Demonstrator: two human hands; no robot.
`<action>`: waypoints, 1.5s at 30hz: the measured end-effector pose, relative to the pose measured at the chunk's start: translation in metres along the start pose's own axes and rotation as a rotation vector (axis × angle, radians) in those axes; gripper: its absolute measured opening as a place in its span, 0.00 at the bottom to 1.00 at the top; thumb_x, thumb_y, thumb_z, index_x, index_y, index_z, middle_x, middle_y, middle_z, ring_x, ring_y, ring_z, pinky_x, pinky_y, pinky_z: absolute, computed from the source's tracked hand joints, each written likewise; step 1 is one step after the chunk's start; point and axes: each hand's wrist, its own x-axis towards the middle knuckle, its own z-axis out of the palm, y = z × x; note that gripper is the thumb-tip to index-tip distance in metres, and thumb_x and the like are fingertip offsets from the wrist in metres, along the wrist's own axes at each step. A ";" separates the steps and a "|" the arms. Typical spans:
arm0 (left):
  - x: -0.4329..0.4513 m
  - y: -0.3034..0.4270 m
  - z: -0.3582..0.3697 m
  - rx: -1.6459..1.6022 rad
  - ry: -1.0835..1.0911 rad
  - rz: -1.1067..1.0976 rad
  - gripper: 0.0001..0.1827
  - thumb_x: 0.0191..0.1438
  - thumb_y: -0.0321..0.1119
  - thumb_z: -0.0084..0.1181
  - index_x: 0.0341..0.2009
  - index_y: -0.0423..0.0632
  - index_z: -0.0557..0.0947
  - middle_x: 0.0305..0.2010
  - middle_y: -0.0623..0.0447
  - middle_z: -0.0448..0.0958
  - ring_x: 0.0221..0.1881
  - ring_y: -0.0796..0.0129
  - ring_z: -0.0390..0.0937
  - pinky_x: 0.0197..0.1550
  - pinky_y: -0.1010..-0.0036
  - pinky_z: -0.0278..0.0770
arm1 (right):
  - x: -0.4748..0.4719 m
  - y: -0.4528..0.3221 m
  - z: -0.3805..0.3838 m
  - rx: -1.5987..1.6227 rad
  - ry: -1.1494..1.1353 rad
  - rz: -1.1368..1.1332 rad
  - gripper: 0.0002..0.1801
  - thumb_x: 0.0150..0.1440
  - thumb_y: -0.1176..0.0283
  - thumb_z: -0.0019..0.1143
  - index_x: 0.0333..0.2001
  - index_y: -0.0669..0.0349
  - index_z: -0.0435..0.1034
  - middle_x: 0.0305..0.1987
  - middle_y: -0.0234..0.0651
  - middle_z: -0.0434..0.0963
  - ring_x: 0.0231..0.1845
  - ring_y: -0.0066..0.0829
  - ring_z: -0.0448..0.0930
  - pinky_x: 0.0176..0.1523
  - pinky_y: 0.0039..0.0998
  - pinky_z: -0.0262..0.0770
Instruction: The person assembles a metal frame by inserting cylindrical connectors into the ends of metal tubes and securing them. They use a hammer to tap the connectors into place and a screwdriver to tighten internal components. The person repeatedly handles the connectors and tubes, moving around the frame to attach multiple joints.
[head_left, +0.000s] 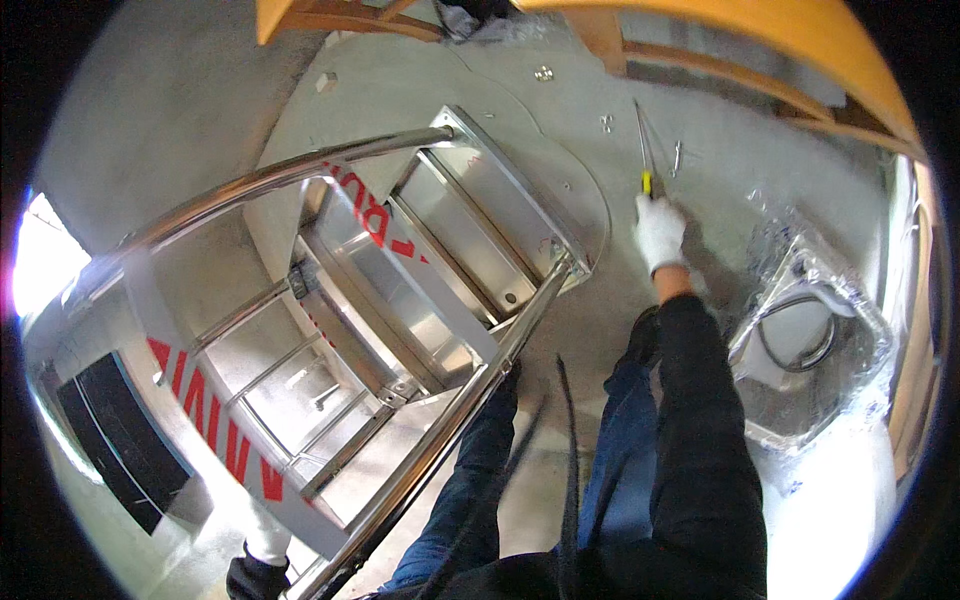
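My right hand (660, 234), in a white glove, is closed around the yellow handle (646, 182) of a long, thin-shafted screwdriver (641, 142), low over the concrete floor. At the lower left, my gloved left hand (267, 541) is beside the near end of a stainless steel frame (457, 424); its fingers are partly lost in glare, so its grip is unclear. The frame has round tubular legs, shiny sheet-metal panels (480, 225) and grey strips with red lettering (240, 450). Right of the screwdriver lies a small wrench-like metal tool (678, 159).
Small metal fittings (606, 124) and another group (544, 73) lie on the floor. A plastic-wrapped basin (810, 390) holding a coiled hose (765, 337) is at the right. Orange wooden furniture (735, 67) arches across the top. A thin cord (540, 127) curves behind the frame.
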 end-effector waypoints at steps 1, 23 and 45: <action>-0.005 -0.032 -0.017 0.009 -0.049 -0.013 0.40 0.67 0.61 0.48 0.72 0.47 0.63 0.53 0.53 0.75 0.47 0.65 0.74 0.45 0.63 0.78 | -0.042 -0.030 -0.016 0.001 0.075 -0.112 0.20 0.58 0.59 0.58 0.52 0.55 0.72 0.39 0.50 0.82 0.38 0.56 0.83 0.44 0.52 0.79; -0.008 -0.071 -0.152 -0.476 0.287 0.978 0.38 0.51 0.46 0.71 0.64 0.46 0.73 0.64 0.41 0.73 0.60 0.45 0.76 0.62 0.58 0.74 | -0.666 -0.481 -0.516 1.067 0.230 -0.423 0.25 0.53 0.85 0.50 0.57 0.70 0.69 0.59 0.49 0.77 0.43 0.29 0.84 0.43 0.23 0.83; -0.201 -0.586 -0.232 -1.123 0.435 0.049 0.22 0.65 0.49 0.54 0.55 0.48 0.81 0.52 0.37 0.79 0.53 0.39 0.78 0.53 0.54 0.77 | -1.008 -0.914 -0.159 0.164 -1.267 -0.848 0.14 0.67 0.73 0.47 0.53 0.68 0.74 0.37 0.34 0.78 0.35 0.24 0.80 0.39 0.25 0.78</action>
